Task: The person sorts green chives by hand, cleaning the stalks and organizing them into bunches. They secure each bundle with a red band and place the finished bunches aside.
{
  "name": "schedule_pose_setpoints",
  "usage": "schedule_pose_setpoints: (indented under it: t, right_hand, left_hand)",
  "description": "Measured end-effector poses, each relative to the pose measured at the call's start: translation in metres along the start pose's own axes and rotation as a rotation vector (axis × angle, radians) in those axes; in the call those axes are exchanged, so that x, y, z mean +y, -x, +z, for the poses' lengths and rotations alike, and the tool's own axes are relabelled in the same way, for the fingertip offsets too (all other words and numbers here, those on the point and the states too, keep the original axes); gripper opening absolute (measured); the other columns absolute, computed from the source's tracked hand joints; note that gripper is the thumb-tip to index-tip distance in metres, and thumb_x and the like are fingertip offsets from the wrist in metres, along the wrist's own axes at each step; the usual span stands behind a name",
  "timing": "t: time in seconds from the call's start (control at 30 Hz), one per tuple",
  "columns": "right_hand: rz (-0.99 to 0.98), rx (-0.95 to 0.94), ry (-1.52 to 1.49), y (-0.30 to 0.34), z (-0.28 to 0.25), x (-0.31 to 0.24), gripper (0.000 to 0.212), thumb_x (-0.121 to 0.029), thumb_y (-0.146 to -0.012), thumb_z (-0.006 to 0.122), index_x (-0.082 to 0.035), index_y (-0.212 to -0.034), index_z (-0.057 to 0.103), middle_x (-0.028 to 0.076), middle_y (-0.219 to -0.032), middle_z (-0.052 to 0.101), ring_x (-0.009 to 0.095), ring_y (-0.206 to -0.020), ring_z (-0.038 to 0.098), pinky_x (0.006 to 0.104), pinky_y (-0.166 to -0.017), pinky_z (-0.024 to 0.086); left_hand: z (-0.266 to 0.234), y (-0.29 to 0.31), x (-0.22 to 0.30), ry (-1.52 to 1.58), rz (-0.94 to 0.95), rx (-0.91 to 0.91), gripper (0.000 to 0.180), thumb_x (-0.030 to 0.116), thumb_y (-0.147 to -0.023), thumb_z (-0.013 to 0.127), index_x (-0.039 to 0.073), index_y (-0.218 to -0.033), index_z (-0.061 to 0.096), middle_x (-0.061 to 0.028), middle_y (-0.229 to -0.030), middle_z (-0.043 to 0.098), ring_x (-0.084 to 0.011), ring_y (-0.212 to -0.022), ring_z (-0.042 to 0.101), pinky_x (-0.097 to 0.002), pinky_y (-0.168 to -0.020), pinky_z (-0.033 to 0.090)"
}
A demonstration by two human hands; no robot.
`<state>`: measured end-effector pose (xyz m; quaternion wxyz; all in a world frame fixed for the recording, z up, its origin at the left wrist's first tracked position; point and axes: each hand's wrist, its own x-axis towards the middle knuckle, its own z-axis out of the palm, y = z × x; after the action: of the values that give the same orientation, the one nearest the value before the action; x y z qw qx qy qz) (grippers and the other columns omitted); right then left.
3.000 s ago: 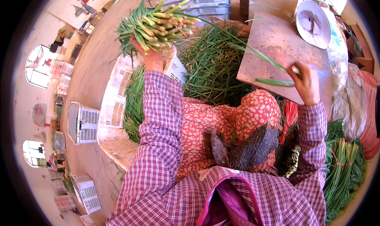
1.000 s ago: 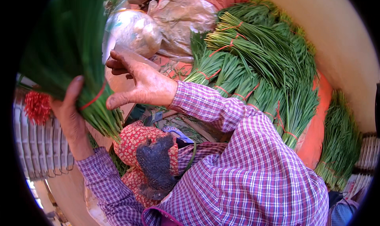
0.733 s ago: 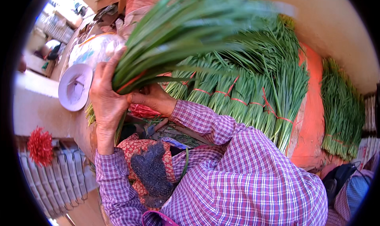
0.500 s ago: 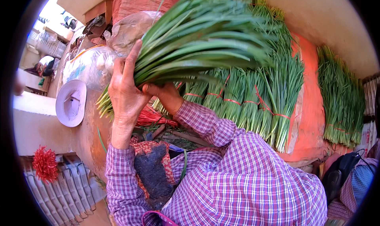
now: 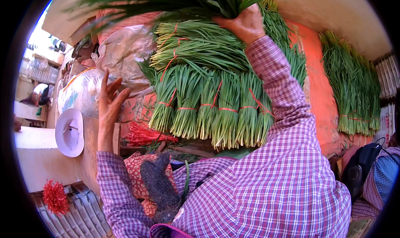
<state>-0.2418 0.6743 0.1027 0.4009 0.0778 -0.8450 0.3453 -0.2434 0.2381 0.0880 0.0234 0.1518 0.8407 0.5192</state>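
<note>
Biggest thing in frame is the stack of tied bundles (image 5: 208, 100) in the centre — long green stalks, pale at the cut ends, each bundle cinched with a thin red band. The lower row reads as about seven bundles side by side, with two or three more lying crosswise on top; an exact count is hard where they overlap. They rest on an orange cloth (image 5: 321, 92) running up the right of centre, and a second heap of greens (image 5: 354, 88) lies at the far right.

Top centre, the right hand (image 5: 243, 25) is clenched around the held bunch (image 5: 187, 0), its dark leaves fanning out along the upper edge. Left of centre, the left hand (image 5: 109, 98) is up with fingers spread, grasping nothing — a clear plastic bag (image 5: 83, 92) just behind it.

Smaller now: a white scale dish (image 5: 70, 132) on the pale counter (image 5: 35, 163) at left, one loose clump of red bands (image 5: 143, 134) below the stack, another red clump (image 5: 55, 196) at lower left.
</note>
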Motion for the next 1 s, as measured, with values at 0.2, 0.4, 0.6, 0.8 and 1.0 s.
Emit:
schedule_pose_setpoints:
  t: [0.2, 0.4, 0.6, 0.8, 1.0]
  right_hand:
    - [-0.219, -0.086, 0.688, -0.016, -0.07, 0.104, 0.09, -0.026, -0.061, 0.088, -0.015, -0.138, 0.044, 0.009, -0.128, 0.055, 0.031, -0.117, 0.053, 0.0474, -0.1, 0.041]
    - [0.516, -0.661, 0.904, 0.075, -0.052, 0.25, 0.096, -0.019, -0.075, 0.077, -0.045, -0.148, 0.021, 0.001, -0.158, 0.019, 0.033, -0.143, 0.021, 0.0693, -0.108, 0.023]
    - [0.85, -0.803, 0.697, 0.125, 0.018, 0.288, 0.063, -0.016, -0.088, 0.039, -0.039, -0.147, 0.031, -0.001, -0.158, 0.02, 0.032, -0.139, 0.033, 0.0614, -0.111, 0.022]
    - [0.643, -0.757, 1.022, 0.087, 0.017, 0.234, 0.051, -0.023, -0.094, 0.044, -0.028, -0.144, 0.038, 0.008, -0.151, 0.033, 0.034, -0.131, 0.043, 0.059, -0.102, 0.035]
    - [0.218, -0.703, -0.305, 0.115, 0.117, 0.015, 0.032, -0.008, -0.09, 0.06, -0.006, -0.122, 0.061, 0.01, -0.107, 0.067, 0.019, -0.096, 0.064, 0.0302, -0.086, 0.05]
  left_hand:
    - [-0.088, 0.035, -0.052, 0.039, -0.317, 0.191, 0.075, 0.025, -0.089, 0.069, 0.01, -0.15, 0.028, -0.0135, -0.116, 0.064, -0.0198, -0.105, 0.063, -0.0325, -0.092, 0.048]
    - [-0.143, 0.107, -0.073, 0.07, -0.462, 0.349, 0.067, 0.024, -0.092, 0.065, 0.009, -0.148, 0.032, -0.0117, -0.112, 0.066, -0.0188, -0.097, 0.066, -0.0298, -0.087, 0.05]
    - [-0.149, 0.163, -0.05, 0.117, -0.446, 0.439, 0.061, 0.022, -0.093, 0.063, 0.009, -0.146, 0.036, -0.0108, -0.108, 0.066, -0.0219, -0.097, 0.067, -0.0314, -0.089, 0.052]
    - [-0.107, 0.162, 0.03, -0.089, -0.378, 0.41, 0.057, 0.018, -0.089, 0.067, 0.004, -0.14, 0.045, -0.0093, -0.111, 0.064, -0.0193, -0.108, 0.061, -0.0331, -0.099, 0.045]
    - [-0.039, 0.249, 0.039, -0.349, -0.381, 0.482, 0.074, 0.029, -0.076, 0.078, 0.004, -0.139, 0.047, -0.0149, -0.129, 0.055, -0.0263, -0.122, 0.052, -0.0386, -0.108, 0.036]
